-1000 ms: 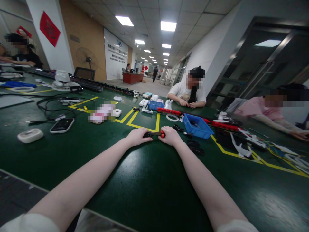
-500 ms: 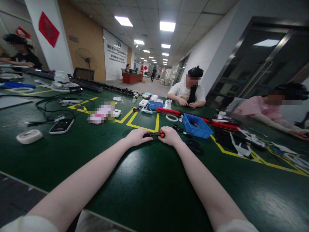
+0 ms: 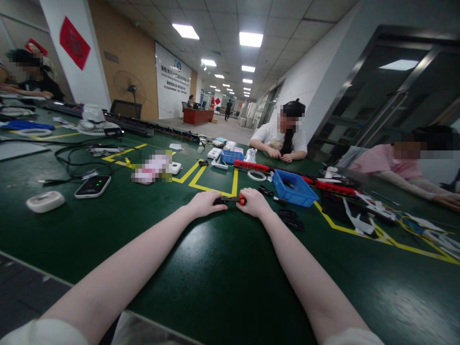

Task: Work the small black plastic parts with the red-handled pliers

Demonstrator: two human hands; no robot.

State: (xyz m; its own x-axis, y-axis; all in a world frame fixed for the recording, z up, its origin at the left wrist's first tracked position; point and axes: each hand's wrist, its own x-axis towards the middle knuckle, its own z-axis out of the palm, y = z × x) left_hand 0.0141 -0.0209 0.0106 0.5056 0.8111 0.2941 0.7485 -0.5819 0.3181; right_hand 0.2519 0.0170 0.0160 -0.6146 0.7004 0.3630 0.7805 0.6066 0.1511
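Note:
My left hand point(image 3: 204, 203) is closed on a small black part point(image 3: 220, 201), its exact kind too small to make out. Closed around the orange-red handle of a pair of pliers point(image 3: 242, 199) is my right hand point(image 3: 254, 203). The dark jaws of the pliers point left and meet the black part between my two hands, just over the green table point(image 3: 230, 268). My fingers partly hide both things. To the right of my right hand lie several similar-looking black pieces point(image 3: 291, 219).
A blue bin point(image 3: 300, 197) with dark items stands beyond my right hand, near a white tape ring point(image 3: 257, 176). On the left lie a black-screened device point(image 3: 92, 187), a white rounded case point(image 3: 45, 201) and cables point(image 3: 66, 155). Co-workers sit across point(image 3: 278, 139) and at right point(image 3: 377, 160).
The whole view has shifted very slightly. Both hands keep their hold on the black part and the pliers, with hardly any visible movement.

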